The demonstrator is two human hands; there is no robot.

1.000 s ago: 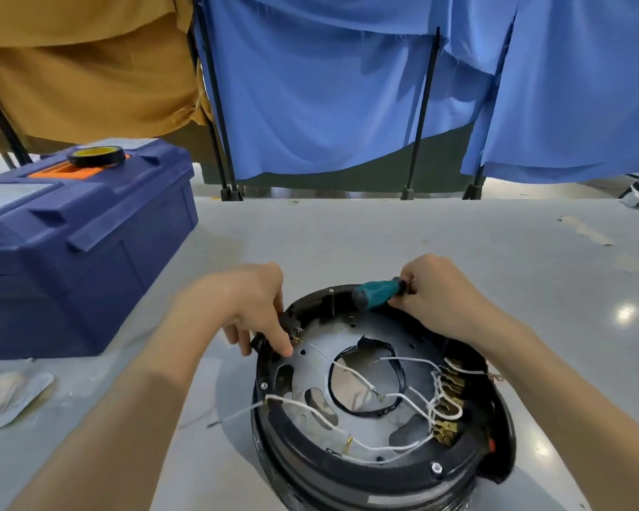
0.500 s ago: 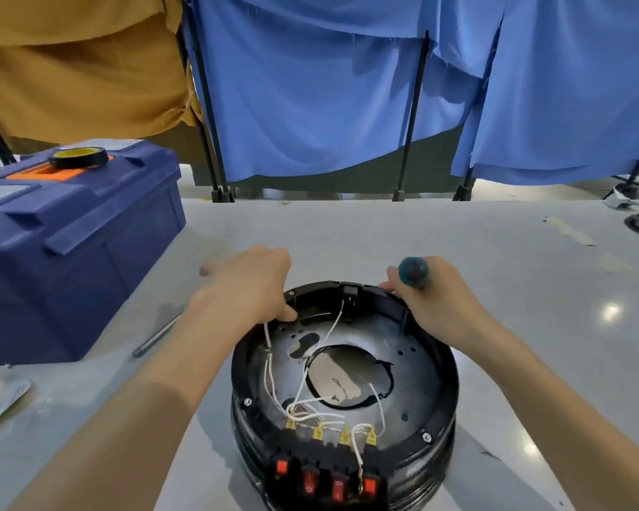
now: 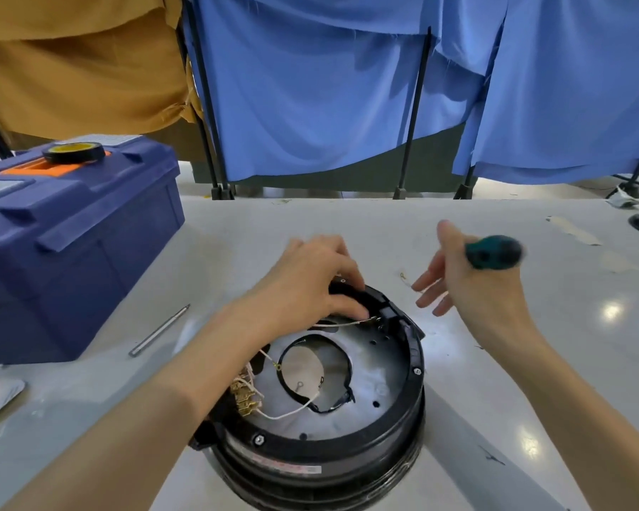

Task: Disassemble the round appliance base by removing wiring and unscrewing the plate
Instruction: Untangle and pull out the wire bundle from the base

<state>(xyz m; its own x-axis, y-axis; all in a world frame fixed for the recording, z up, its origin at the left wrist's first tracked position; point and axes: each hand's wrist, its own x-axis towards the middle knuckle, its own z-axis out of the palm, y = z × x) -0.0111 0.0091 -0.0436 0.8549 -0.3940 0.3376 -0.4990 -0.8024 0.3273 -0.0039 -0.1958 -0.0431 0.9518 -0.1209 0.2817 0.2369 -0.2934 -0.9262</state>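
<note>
The base (image 3: 347, 444) is sitting on the near side of the table (image 3: 237, 234), with its plate (image 3: 377, 366) and loose white wires (image 3: 292, 413) facing up. The left hand (image 3: 310, 285) is gripping the far rim, fingers curled over the black edge and thumb just beside one wire. The right hand (image 3: 469, 285) is hovering right of that rim without touching it, fingers spread while carrying a green screwdriver (image 3: 493, 252) (blurred, so its grip is unclear), and grey tabletop is running on to the far edge. A metal rod (image 3: 159, 330) is lying between the base and a closed blue toolbox (image 3: 71, 245) well to the left, which is bearing a tape roll (image 3: 74, 153) on its lid.
</note>
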